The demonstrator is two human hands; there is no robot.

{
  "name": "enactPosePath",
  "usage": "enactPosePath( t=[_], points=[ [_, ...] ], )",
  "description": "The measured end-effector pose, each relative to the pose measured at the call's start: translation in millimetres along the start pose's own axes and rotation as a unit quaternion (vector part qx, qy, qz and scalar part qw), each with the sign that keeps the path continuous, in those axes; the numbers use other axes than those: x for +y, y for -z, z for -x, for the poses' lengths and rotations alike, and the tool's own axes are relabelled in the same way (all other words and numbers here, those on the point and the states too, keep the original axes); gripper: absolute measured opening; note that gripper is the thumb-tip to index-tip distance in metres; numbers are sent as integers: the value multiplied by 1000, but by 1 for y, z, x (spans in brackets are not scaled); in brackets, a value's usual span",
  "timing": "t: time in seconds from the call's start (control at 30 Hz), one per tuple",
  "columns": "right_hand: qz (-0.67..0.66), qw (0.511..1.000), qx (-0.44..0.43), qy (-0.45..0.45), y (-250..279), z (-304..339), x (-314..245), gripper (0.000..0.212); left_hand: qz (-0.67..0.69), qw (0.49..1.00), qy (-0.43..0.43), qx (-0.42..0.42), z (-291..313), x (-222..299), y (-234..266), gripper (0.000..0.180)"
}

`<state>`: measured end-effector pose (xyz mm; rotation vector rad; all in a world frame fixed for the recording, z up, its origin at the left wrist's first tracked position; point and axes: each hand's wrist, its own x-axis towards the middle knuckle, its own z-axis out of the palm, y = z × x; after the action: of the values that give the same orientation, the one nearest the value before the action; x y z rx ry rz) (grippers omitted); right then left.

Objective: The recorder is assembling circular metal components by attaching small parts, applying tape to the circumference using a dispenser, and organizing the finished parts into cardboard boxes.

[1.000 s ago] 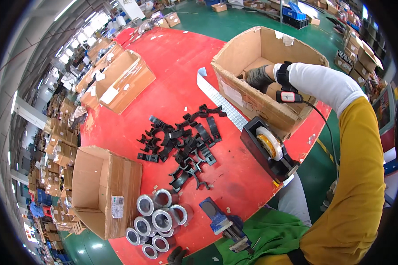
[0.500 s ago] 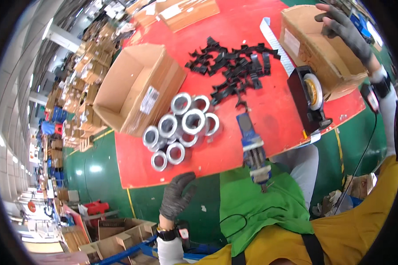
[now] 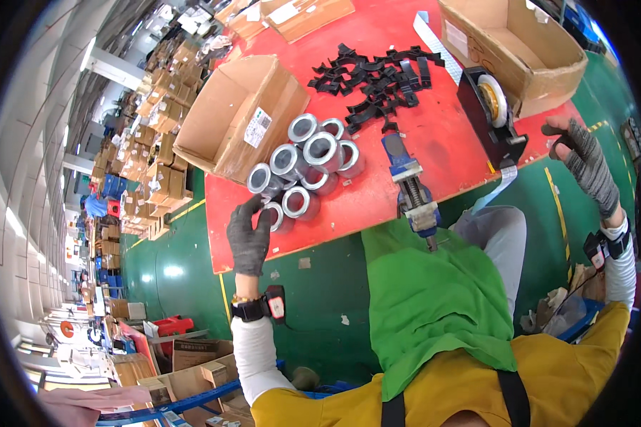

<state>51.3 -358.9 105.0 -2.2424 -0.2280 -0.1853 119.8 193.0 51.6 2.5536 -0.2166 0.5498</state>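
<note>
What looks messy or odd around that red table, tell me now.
A whitish strip droops over the front edge of the red table, below the tape dispenser, rather than lying flat. Pale scraps litter the green floor, like dropped waste. The black clips lie in a jumbled heap, which may be normal here.

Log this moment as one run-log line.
left hand: beside silver-rimmed cylinders, contact unclear; right hand: nothing visible held, right of tape dispenser; vise: at red table edge; black brackets: piled loosely
</note>
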Motion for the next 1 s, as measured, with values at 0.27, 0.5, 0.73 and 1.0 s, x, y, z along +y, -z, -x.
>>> enactPosePath(
  t=[0.27,0.5,0.73,1.0],
  points=[
    [-81,991,20,-107,-8,60,8,31,-201,972,-118,37,-68,-21,-9,31],
    [-105,975,90,-173,6,106,44,24,-130,989,-20,-66,-58,-38,-10,30],
    [-57,991,-13,-122,-33,80,30,19,-164,985,30,-45,-43,-49,-35,34],
    [-165,985,-33,43,-103,41,-9,14,628,741,228,-71,17,31,4,33]
  ],
)
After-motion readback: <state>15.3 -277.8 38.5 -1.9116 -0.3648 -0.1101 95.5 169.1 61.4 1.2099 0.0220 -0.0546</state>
